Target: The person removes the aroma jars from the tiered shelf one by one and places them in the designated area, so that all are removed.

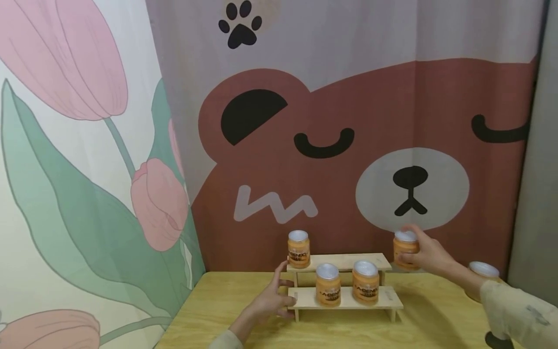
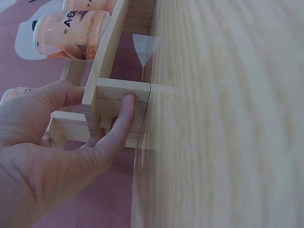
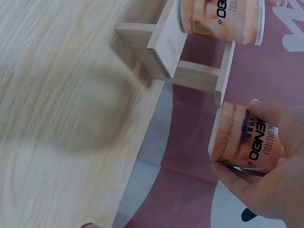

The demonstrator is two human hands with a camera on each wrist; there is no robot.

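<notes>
Three jars stand on the stepped wooden shelf (image 1: 344, 299). Right hand (image 1: 429, 254) grips a fourth jar (image 1: 405, 248) beside the upper step, unplaced. Left hand (image 1: 272, 300), fingers extended, steadies the shelf's end. Another jar (image 1: 481, 276) waits on the table (image 1: 209, 315).

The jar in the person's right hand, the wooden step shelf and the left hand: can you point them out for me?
jar (image 3: 237, 137), right wrist view, on its orange printed side.
wooden step shelf (image 1: 388, 296), head view, on the bare right end of the lower step.
left hand (image 2: 52, 142), left wrist view, on the palm.
</notes>
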